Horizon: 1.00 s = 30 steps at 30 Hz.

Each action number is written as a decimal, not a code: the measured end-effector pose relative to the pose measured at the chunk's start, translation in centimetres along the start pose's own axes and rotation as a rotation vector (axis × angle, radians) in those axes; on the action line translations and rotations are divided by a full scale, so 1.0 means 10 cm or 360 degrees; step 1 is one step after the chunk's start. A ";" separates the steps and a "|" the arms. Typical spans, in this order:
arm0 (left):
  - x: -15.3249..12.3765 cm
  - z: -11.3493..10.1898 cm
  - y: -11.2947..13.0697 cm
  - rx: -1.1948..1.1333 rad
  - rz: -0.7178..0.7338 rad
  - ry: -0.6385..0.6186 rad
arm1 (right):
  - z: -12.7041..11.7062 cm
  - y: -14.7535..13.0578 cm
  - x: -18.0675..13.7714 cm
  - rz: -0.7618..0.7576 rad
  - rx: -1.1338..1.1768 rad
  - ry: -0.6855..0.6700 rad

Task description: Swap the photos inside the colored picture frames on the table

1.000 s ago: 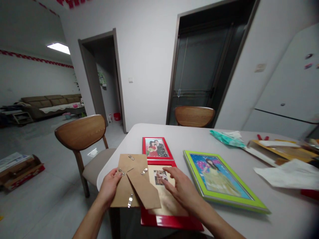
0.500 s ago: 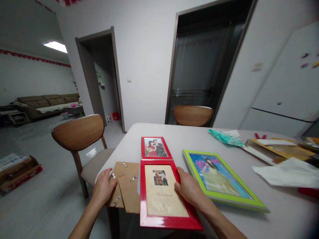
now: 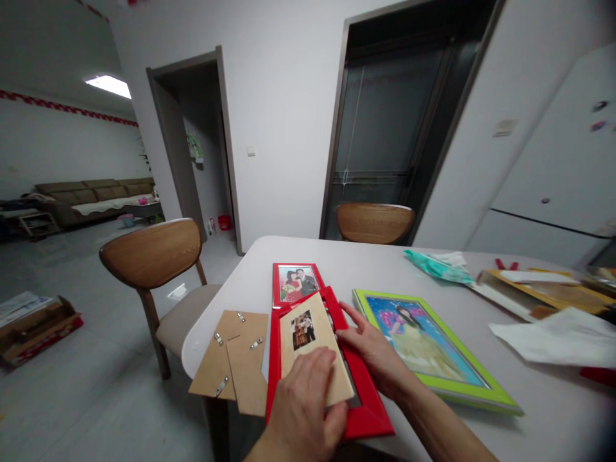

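A large red picture frame [image 3: 366,410] lies at the near edge of the white table [image 3: 366,263]. My left hand [image 3: 303,417] grips the lower end of its beige photo insert [image 3: 308,346], which is tilted up out of the frame. My right hand [image 3: 373,350] rests on the frame's right side, fingers stretched toward the insert. The brown cardboard backing [image 3: 233,359] with its metal clips lies flat at the table's left edge, with no hand on it.
A small red framed photo [image 3: 294,282] lies just beyond the big frame. A green framed picture [image 3: 428,346] lies to the right. Papers, a teal bag [image 3: 436,266] and a flat box [image 3: 539,289] crowd the far right. Wooden chairs [image 3: 154,256] stand at the left and far side.
My left hand put the cardboard backing down on the table and moved over to the red frame. It now lifts the photo insert out while my right hand holds the frame.
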<state>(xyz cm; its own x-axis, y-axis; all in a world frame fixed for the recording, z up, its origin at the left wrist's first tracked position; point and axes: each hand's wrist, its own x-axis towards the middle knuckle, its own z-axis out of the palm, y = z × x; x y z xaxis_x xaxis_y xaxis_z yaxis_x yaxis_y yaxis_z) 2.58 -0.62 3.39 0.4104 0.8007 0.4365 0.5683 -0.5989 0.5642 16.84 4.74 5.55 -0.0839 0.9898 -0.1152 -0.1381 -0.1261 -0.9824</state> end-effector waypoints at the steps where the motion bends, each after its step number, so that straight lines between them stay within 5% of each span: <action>1: 0.00 -0.02 -0.01 0.0030 0.0057 0.0033 | -0.01 0.01 0.01 -0.0012 -0.0067 -0.0005; 4: -0.06 -0.13 -0.08 0.0079 0.0037 0.0282 | -0.10 0.06 0.08 -0.0079 -0.0516 0.0051; 10: -0.35 -0.46 -0.42 -0.0053 -0.0627 0.0784 | -0.26 0.24 0.16 -0.0377 -0.1717 0.0262; 18: -0.72 -0.39 -0.88 0.0078 -0.0840 0.0636 | -0.24 0.46 0.15 -0.0393 -0.2149 0.0225; 25: -0.81 -0.33 -0.86 0.0540 -0.0627 0.0323 | -0.25 0.47 0.14 -0.0370 -0.2335 0.0213; 30: -0.83 -0.31 -0.89 0.0713 -0.0442 0.0195 | -0.14 0.43 0.11 -0.0678 -0.2166 0.0286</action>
<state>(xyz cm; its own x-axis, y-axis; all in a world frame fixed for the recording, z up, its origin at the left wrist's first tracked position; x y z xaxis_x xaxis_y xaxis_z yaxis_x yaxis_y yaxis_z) -8.09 -1.98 -3.06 0.1302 0.9040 0.4072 0.9030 -0.2777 0.3278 17.50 5.34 1.00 -0.1395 0.9431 0.3018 0.9215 0.2352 -0.3092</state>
